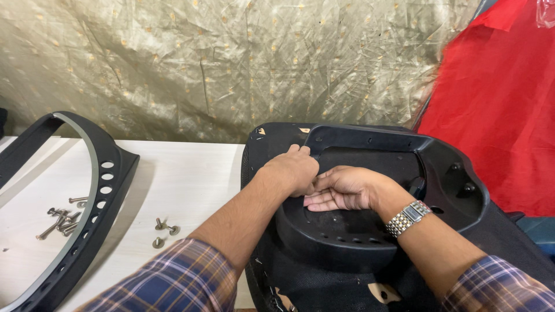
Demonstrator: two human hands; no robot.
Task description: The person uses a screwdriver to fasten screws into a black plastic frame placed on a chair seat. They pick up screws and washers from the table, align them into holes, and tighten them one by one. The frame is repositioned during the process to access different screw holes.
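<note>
Crinkled gold sheet as backdrop, red cloth at rt, pale, maybe wood, tabletop.

Both forearms are bare below sleeves pushed up toward the elbows. The left sleeve is a woven plaid shirt fabric in dark blue crossed with red-pink and pale yellow lines. The right sleeve shows the same plaid pattern and colours. A metal wristwatch sits on the right wrist, with a two-tone silver and gold link bracelet and a small rectangular dark face.
</note>
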